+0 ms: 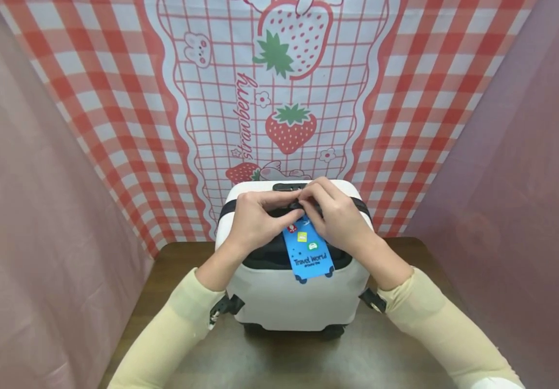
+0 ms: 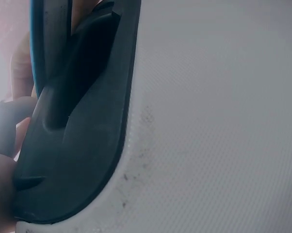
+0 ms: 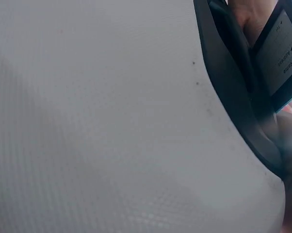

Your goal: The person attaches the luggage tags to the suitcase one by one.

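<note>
A white suitcase [image 1: 291, 302] stands upright, with a black panel [image 1: 267, 256] round its handle area. A blue luggage tag [image 1: 308, 262] printed "Travel World" hangs at the handle. My left hand [image 1: 255, 224] and right hand [image 1: 341, 219] meet above the tag, thumbs and fingertips pinching about its strap. The strap itself is mostly hidden by the fingers. From the right wrist, the tag's back [image 3: 281, 58] shows name and address lines. In the left wrist view the tag [image 2: 51, 43] appears edge-on beside the black panel.
Beneath the suitcase is a brown wooden table [image 1: 172, 292]. A red-checked strawberry cloth [image 1: 279, 97] hangs behind, with pink curtains [image 1: 31, 216] on both sides. A small combination lock [image 1: 284, 187] sits on the suitcase's top.
</note>
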Demonstrator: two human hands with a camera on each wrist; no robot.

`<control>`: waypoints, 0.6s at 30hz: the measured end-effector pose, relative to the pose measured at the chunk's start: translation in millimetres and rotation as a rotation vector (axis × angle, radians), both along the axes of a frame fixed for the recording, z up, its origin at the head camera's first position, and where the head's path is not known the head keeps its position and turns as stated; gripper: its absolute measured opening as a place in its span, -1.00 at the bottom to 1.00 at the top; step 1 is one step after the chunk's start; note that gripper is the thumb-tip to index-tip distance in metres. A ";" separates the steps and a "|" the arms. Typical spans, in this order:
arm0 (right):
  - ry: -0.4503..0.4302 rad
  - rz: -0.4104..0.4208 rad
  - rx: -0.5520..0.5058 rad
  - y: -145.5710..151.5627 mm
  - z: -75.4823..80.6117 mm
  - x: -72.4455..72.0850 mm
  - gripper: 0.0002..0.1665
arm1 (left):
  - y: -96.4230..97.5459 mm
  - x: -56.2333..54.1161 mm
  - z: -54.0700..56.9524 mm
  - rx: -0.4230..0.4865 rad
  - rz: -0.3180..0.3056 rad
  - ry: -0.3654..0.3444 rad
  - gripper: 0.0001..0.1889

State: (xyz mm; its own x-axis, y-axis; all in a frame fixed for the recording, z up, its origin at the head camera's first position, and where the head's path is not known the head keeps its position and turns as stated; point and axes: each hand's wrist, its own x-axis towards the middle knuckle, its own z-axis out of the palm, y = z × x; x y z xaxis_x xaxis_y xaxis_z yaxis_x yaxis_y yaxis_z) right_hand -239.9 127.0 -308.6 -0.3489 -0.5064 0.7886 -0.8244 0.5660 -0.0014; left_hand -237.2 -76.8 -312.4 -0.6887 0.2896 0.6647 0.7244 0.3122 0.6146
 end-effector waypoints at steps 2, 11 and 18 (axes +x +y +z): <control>-0.015 0.008 -0.008 0.0 -1.3 -1.1 -0.75 | 0.4 0.1 0.6 -0.007 0.011 -0.002 -0.63; -0.055 0.031 -0.022 1.7 -3.8 -2.8 -0.78 | 2.8 -0.7 1.8 -0.030 0.035 -0.018 -0.67; -0.069 0.069 -0.040 -0.2 -6.2 -4.6 -0.78 | 1.0 -0.1 2.0 -0.057 0.057 -0.032 -0.68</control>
